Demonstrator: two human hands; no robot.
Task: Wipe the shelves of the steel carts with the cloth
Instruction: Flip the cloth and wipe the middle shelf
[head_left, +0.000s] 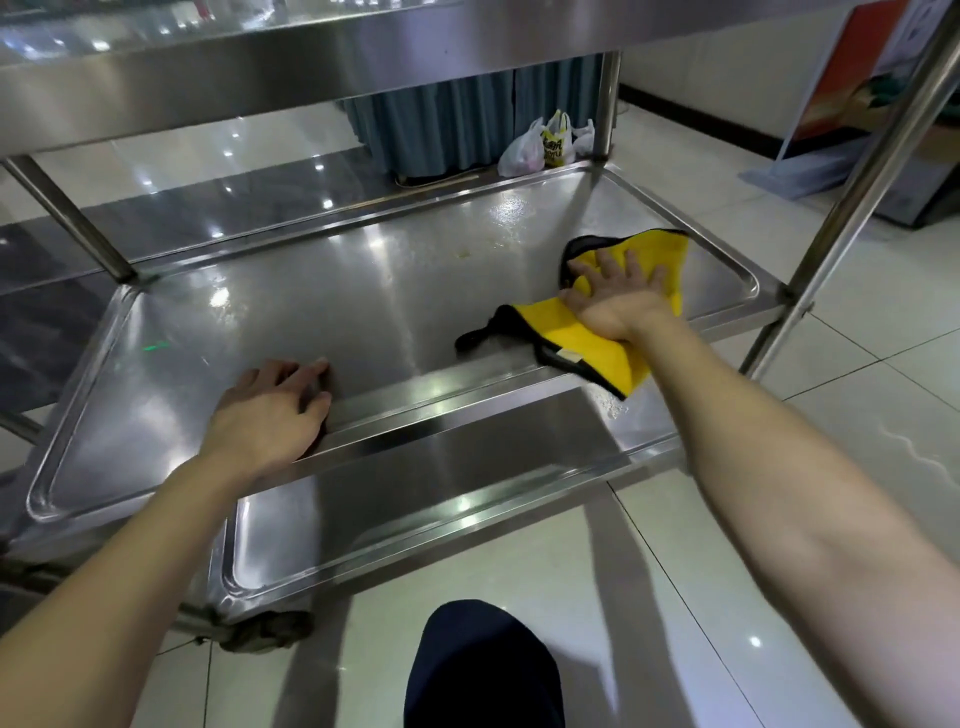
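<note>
While the right hand (618, 299), w/ fingers spread, is pressing the yellow cloth (587, 345) flat on the cart shelf (337, 291), the cloth's near end is lying under the wrist, over the front rim (441, 387). The left hand (270, 410) is resting on that rim w/ fingers loosely bent.

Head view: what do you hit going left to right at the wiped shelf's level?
Slanted left cart post → left hand resting on the shelf's front rim → yellow cloth, right hand pressed flat on it → slanted right cart post.
</note>
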